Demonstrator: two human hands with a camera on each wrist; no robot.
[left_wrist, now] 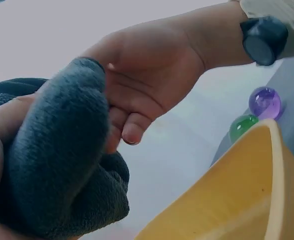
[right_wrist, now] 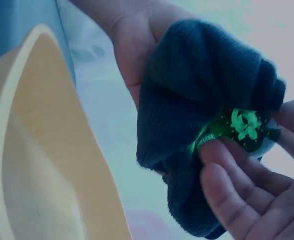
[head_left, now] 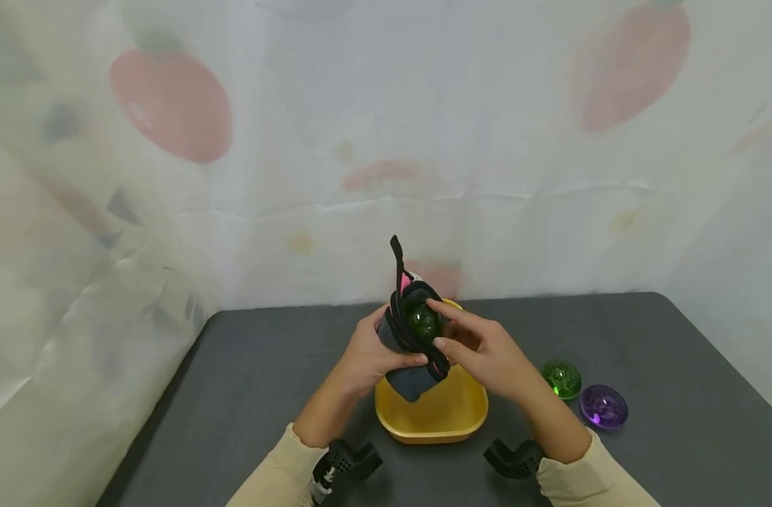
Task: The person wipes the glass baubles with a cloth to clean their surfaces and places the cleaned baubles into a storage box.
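My left hand [head_left: 386,352] grips a dark grey fleece pouch [head_left: 408,384] with black and pink trim, held above a yellow bowl [head_left: 437,436]. My right hand [head_left: 443,325] pinches a green translucent ball [head_left: 424,322] at the pouch's opening, between thumb and forefinger. In the right wrist view the green ball [right_wrist: 244,125] sits half inside the grey pouch [right_wrist: 197,100], with my right fingers [right_wrist: 232,190] under it and my left hand [right_wrist: 132,45] behind. The left wrist view is filled by the pouch [left_wrist: 62,165], with the right hand [left_wrist: 147,75] beyond it.
A second green ball [head_left: 561,378] and a purple ball [head_left: 604,406] lie on the dark grey table [head_left: 677,366], right of the bowl. A pale curtain with fruit prints hangs behind and to the left. Bowl rim [left_wrist: 237,200] shows below the pouch.
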